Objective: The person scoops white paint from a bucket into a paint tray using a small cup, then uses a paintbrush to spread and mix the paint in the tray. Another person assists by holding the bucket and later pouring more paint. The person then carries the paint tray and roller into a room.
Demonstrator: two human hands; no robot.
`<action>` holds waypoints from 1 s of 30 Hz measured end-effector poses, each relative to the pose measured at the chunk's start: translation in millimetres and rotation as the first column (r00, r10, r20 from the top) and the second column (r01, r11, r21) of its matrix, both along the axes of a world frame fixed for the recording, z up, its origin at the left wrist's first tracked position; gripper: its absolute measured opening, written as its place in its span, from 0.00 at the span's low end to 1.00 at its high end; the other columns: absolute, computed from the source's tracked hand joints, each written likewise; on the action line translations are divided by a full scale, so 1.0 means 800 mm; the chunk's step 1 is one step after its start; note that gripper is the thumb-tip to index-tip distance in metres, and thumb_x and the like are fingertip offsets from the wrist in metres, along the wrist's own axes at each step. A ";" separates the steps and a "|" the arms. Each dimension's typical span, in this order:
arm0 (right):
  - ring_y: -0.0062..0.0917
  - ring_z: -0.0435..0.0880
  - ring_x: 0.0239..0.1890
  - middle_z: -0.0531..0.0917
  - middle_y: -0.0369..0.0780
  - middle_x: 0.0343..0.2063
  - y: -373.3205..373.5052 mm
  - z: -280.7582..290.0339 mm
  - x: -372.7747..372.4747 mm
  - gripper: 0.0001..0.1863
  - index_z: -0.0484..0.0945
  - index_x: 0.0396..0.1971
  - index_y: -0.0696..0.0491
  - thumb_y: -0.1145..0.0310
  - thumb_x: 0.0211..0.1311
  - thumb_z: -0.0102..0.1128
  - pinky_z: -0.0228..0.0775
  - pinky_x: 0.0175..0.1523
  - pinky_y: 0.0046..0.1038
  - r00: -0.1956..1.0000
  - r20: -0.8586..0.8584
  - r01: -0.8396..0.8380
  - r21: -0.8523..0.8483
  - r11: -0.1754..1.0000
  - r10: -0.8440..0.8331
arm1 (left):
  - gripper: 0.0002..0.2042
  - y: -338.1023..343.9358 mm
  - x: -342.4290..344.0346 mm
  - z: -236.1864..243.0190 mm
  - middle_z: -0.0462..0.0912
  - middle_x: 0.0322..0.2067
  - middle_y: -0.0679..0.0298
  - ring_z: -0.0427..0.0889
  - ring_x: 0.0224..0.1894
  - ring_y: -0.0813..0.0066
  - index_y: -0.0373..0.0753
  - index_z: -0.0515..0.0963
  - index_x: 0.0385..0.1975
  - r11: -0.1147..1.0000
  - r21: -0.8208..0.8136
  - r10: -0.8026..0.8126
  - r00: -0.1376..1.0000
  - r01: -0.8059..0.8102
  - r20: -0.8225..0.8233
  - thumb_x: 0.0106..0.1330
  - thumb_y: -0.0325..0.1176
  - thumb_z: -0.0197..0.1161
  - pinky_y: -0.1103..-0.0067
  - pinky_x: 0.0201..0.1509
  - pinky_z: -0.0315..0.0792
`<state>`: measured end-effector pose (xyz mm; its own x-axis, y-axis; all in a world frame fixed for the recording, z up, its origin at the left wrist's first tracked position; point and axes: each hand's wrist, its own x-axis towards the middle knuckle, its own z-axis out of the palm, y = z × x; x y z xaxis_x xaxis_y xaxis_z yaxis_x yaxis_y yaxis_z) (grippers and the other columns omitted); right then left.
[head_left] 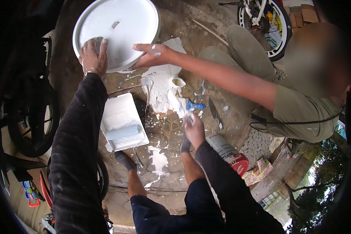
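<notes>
My left hand (93, 56) grips the near left rim of a large round white lid (124, 29) with a raised edge; the thumb lies on its top. A co-worker's hand (154, 54) holds the same lid at its right side. My right hand (195, 130) is closed around a thin, paint-smeared tool (188, 115), blurred, kind unclear. Just beyond it lies a blue-handled paintbrush (195, 105) beside spilled white paint (160, 91). A white paint tray (121, 107) with a paint roller (123, 133) in it sits between my arms.
A co-worker (312, 109) squats at the right. A dark-bladed knife-like tool (213, 109) and a paint bucket (224, 150) with a red end lie near my right arm. Wheels (33, 117) stand at the left; a bicycle wheel (279, 31) is at the far right.
</notes>
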<state>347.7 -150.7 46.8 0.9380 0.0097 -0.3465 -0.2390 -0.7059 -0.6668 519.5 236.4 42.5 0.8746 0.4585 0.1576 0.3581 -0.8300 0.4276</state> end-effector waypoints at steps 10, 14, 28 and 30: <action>0.50 0.80 0.40 0.81 0.54 0.34 0.065 -0.168 0.261 0.13 0.76 0.41 0.56 0.69 0.57 0.55 0.72 0.44 0.44 0.993 0.091 -0.038 -0.298 0.954 0.068 | 0.24 -0.016 0.021 0.023 0.77 0.49 0.56 0.68 0.58 0.55 0.39 0.74 0.49 0.983 0.180 0.011 0.993 -0.032 0.118 0.69 0.54 0.46 0.58 0.62 0.57; 0.49 0.81 0.40 0.82 0.52 0.33 0.081 -0.221 0.316 0.13 0.77 0.42 0.54 0.67 0.57 0.54 0.72 0.44 0.44 0.988 0.132 -0.018 -0.434 0.901 0.083 | 0.25 -0.020 0.023 0.017 0.76 0.49 0.53 0.67 0.58 0.53 0.38 0.73 0.49 0.984 0.180 -0.025 0.992 0.002 0.125 0.68 0.54 0.47 0.58 0.63 0.56; 0.38 0.83 0.36 0.84 0.46 0.32 0.058 -0.198 0.249 0.11 0.83 0.33 0.55 0.65 0.57 0.57 0.74 0.44 0.35 0.911 0.093 -0.372 -0.239 0.897 0.403 | 0.28 -0.020 0.018 0.016 0.74 0.51 0.53 0.66 0.59 0.52 0.39 0.71 0.52 0.971 0.234 -0.049 0.999 0.049 -0.006 0.68 0.58 0.44 0.56 0.63 0.54; 0.43 0.82 0.39 0.84 0.48 0.35 0.049 -0.161 0.276 0.13 0.84 0.36 0.51 0.65 0.52 0.56 0.74 0.46 0.35 0.964 -0.238 -0.124 -0.015 0.992 0.117 | 0.28 -0.015 0.016 0.026 0.74 0.51 0.54 0.66 0.59 0.52 0.39 0.71 0.52 0.968 0.249 -0.039 0.999 0.040 -0.009 0.68 0.58 0.45 0.56 0.63 0.54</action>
<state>568.7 -111.7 -82.2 0.8220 0.1044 -0.5598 -0.2989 -0.7577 -0.5802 531.9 224.3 63.0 0.8921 0.3702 0.2590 0.3242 -0.9238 0.2039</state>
